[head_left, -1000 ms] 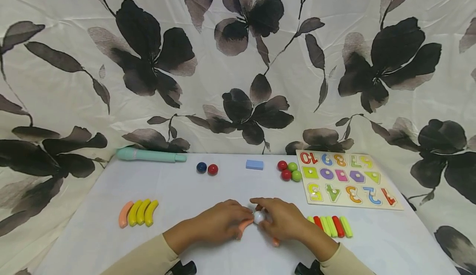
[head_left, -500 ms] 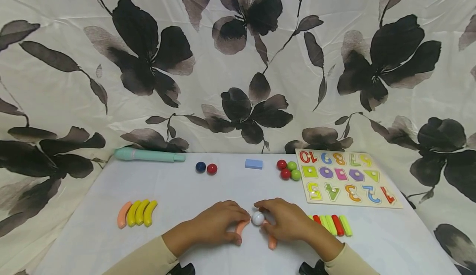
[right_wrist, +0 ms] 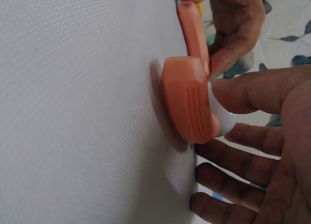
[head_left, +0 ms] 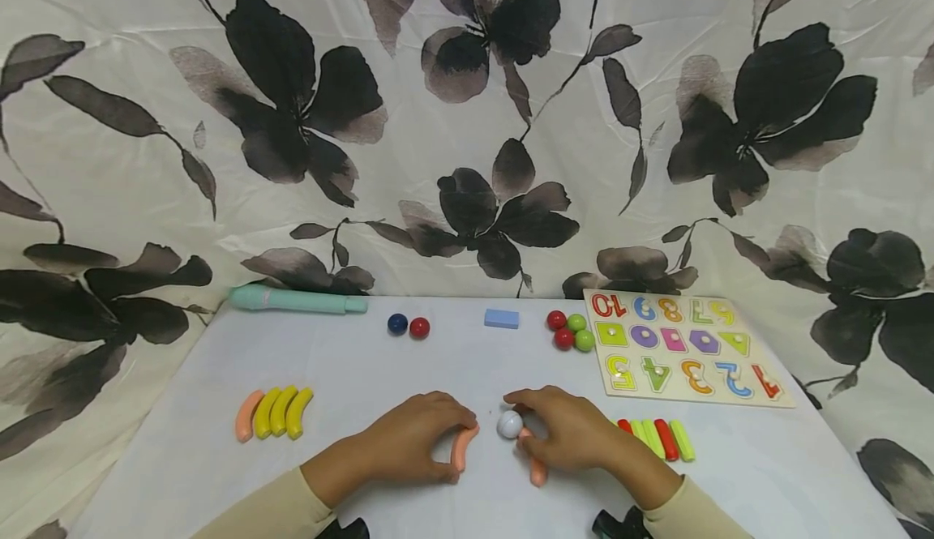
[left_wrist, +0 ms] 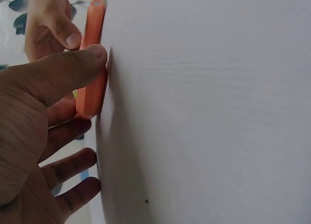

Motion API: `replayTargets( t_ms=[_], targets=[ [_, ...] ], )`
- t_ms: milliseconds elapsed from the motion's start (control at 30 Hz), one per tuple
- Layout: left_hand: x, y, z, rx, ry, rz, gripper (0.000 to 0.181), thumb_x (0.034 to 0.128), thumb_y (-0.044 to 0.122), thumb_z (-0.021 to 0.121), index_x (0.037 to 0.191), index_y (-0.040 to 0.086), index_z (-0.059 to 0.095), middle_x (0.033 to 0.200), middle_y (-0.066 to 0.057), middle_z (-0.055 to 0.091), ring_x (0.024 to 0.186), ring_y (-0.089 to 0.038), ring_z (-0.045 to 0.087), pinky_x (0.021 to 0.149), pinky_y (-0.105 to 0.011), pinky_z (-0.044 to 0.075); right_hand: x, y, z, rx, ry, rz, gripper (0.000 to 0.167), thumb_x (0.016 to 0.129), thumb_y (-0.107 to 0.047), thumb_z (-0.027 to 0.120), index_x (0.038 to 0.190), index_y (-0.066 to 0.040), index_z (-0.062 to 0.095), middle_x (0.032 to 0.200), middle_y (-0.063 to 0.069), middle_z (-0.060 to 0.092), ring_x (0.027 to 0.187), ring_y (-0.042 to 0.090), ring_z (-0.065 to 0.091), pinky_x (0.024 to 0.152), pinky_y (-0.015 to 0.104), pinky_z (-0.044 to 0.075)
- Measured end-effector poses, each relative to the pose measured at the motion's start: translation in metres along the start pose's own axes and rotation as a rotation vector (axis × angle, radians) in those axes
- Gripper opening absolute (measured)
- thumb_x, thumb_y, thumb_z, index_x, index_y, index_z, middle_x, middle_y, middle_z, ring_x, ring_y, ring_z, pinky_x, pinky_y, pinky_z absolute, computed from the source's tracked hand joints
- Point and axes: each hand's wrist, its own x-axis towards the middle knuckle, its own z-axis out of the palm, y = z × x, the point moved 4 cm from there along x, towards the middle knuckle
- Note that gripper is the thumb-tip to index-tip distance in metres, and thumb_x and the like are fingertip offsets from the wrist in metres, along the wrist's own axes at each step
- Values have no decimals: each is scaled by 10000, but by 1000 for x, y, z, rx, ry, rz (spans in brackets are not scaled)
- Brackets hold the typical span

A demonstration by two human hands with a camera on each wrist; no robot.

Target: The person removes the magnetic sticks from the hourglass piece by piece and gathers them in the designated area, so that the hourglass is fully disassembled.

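With thumb and fingers my left hand (head_left: pixel 416 442) pinches an orange curved piece (head_left: pixel 461 448) by its two ends. In the left wrist view the thumb lies across that piece (left_wrist: pixel 92 98). A white ball (head_left: pixel 509 425) rests on the table to its right, apart from it. My right hand (head_left: pixel 572 435) hovers round the ball's right side with relaxed, spread fingers. Its thumb is at a second orange curved piece (head_left: pixel 537 472), whose upper part it partly covers. In the right wrist view this second piece (right_wrist: pixel 187 97) stands before the ball (right_wrist: pixel 224 121).
Yellow curved pieces (head_left: pixel 280 412) and another orange one (head_left: pixel 248 416) lie left. Green and red sticks (head_left: pixel 660 439) lie by the right forearm. Behind are a teal tube (head_left: pixel 299 300), blue and red balls (head_left: pixel 419 327), a blue block (head_left: pixel 501 318), red-green balls (head_left: pixel 563 339) and a number board (head_left: pixel 693 385).
My left hand has drawn its orange piece leftward, away from the white ball. The right hand has eased back to the right, uncovering the ball and more of the second orange piece.
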Motion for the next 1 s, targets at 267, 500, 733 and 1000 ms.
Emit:
replayTargets(
  t_ms=[267, 500, 733, 1000],
  targets=[
    [4, 4, 2, 23, -8, 27, 632, 791, 355, 894, 1342, 168, 649, 1375, 103, 611, 1270, -115, 533, 1089, -396, 426, 1, 1, 0, 19, -9, 19, 523, 898, -265, 744, 1399, -188, 615, 1230, -89, 669, 1155, 166, 589, 944, 490, 510],
    [-1, -4, -2, 10, 8, -18, 592, 794, 330, 891, 1315, 168, 663, 1349, 109, 618, 1278, -127, 527, 1102, -408, 411, 1, 1, 2, -4, 1, 13, 514, 897, -279, 743, 1389, -195, 623, 1231, -83, 665, 1128, 158, 599, 919, 473, 521],
    [-19, -28, -15, -6, 35, -151, 628, 794, 287, 880, 1363, 170, 642, 1376, 89, 609, 1306, -167, 516, 1113, -435, 408, 0, 3, 6, -12, 10, 5, 495, 910, -283, 741, 1386, -206, 631, 1262, -30, 653, 1134, 157, 600, 918, 462, 528],
    [-47, -52, -36, 23, 135, -213, 648, 777, 240, 886, 1366, 129, 642, 1363, 35, 631, 1291, -222, 534, 1102, -484, 413, 1, 3, 5, -21, 7, 16, 490, 910, -292, 733, 1383, -206, 637, 1270, -18, 651, 1159, 166, 599, 932, 464, 525]
  ],
)
